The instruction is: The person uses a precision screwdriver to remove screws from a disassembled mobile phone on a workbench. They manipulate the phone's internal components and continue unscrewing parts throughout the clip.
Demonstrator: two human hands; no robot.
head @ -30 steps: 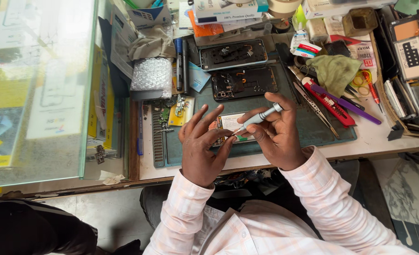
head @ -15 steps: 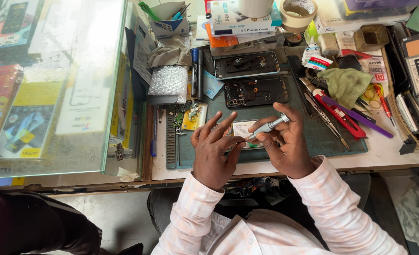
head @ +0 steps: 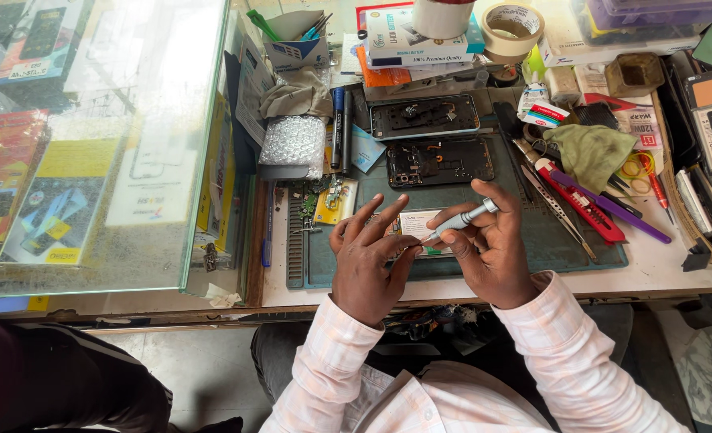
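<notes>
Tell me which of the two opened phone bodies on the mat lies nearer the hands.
The darker opened phone body, lower on the green mat, just beyond the right hand. The other opened phone body, with a lighter bluish frame, lies farther up.

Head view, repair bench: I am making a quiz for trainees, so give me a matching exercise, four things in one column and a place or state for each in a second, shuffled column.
Things:
1. silver screwdriver
2. roll of tape
3. green cloth
4. bubble wrap

Places or states:
A. at the far edge of the bench, near the top of the view
B. held in the right hand, tip down by the left hand
C. beside the glass counter, left of the green mat
D. crumpled, right of the two opened phones

Pairs: 1-B, 2-A, 3-D, 4-C
</notes>
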